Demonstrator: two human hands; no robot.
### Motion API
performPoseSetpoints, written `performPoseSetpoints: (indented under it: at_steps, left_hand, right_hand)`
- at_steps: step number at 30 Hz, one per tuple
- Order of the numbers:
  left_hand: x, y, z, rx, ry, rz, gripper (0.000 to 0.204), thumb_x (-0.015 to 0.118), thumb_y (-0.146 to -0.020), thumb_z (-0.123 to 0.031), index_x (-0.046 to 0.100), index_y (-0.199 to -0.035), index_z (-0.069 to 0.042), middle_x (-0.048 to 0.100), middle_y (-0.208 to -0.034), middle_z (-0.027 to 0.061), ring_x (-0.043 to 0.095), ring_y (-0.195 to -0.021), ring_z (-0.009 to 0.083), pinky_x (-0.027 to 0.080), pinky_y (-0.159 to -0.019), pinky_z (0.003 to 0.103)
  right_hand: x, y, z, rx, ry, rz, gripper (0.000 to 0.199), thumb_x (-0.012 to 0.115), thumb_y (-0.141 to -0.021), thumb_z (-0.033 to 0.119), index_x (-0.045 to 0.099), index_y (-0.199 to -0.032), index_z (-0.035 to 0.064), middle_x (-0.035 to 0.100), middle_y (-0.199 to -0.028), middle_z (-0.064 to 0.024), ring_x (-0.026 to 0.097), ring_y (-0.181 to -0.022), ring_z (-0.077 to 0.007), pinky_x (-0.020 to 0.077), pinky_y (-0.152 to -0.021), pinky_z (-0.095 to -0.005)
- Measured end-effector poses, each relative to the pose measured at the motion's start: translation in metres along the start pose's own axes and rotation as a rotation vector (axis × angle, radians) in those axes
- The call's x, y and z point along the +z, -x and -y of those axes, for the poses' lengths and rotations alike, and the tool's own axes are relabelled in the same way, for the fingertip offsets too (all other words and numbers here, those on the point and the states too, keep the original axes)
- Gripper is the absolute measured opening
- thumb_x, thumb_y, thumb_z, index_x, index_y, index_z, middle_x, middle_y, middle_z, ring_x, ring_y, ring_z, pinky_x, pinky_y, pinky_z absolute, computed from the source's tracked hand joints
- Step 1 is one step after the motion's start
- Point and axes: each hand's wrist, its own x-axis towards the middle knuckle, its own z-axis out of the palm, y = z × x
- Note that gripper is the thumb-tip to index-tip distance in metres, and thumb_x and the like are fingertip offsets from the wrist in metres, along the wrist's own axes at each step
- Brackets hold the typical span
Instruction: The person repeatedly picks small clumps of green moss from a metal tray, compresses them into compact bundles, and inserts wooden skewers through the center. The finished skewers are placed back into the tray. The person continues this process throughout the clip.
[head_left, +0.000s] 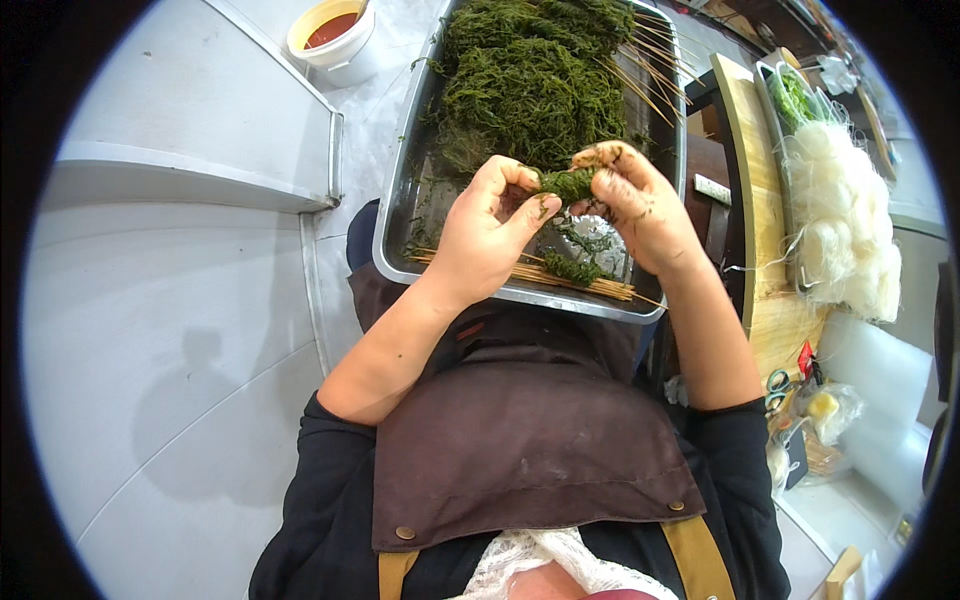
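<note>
Between my two hands is a small clump of dark green, stringy seaweed-like greens [570, 184], held over a metal tray [388, 190]. My left hand [478, 235] pinches its left end with thumb and fingers. At the other end, my right hand [648, 215] has its fingers curled round it. Whether a stick runs inside the clump is hidden. A large mound of the same greens [530, 85] fills the far part of the tray. Thin wooden skewers [600, 288] lie along its near edge, with a smaller clump [575, 268] against them. More skewers [655, 75] stick out at the far right.
A white bucket [345, 65] with reddish liquid stands beyond the tray, to the left. On the right, a wooden table [765, 250] bears bundles of white noodle-like strands [845, 220] and bright green leaves [793, 100]. Scissors [778, 385] lie lower right. A grey panel [190, 170] borders the left.
</note>
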Motion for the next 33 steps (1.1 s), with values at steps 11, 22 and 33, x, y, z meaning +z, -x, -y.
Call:
performPoseSetpoints:
  at_steps: [11, 22, 33]
  left_hand:
    - [-0.016, 0.000, -0.006, -0.264, -0.045, 0.055, 0.016, 0.070, -0.102, -0.017, 0.061, -0.104, -0.004, 0.059, -0.092, -0.0043, 0.056, -0.086, 0.0041, 0.047, -0.076, 0.021]
    - [-0.009, 0.000, 0.002, -0.257, 0.220, 0.020, 0.046, 0.070, -0.100, -0.011, 0.052, -0.141, 0.002, 0.064, -0.121, 0.0055, 0.063, -0.109, 0.0119, 0.052, -0.094, 0.028]
    - [-0.042, -0.004, 0.005, -0.257, 0.544, 0.058, 0.033, 0.059, -0.106, -0.011, 0.056, -0.138, -0.003, 0.068, -0.127, 0.0061, 0.066, -0.114, 0.0153, 0.054, -0.099, 0.034]
  right_hand:
    - [0.008, 0.006, -0.025, -0.024, -0.035, -0.120, 0.033, 0.078, -0.093, 0.009, 0.061, -0.121, 0.0062, 0.068, -0.104, -0.0016, 0.063, -0.086, -0.0096, 0.0528, -0.079, -0.0260]
    - [0.014, 0.006, -0.039, 0.088, -0.073, -0.243, 0.024, 0.081, -0.092, 0.016, 0.068, -0.111, 0.0071, 0.070, -0.101, -0.0007, 0.065, -0.088, -0.0104, 0.0519, -0.078, -0.0255]
    - [-0.034, 0.071, -0.034, 0.295, 1.187, -0.004, 0.027, 0.072, -0.093, 0.019, 0.071, -0.110, -0.0014, 0.073, -0.100, -0.0237, 0.072, -0.094, -0.0375, 0.0576, -0.083, -0.0435]
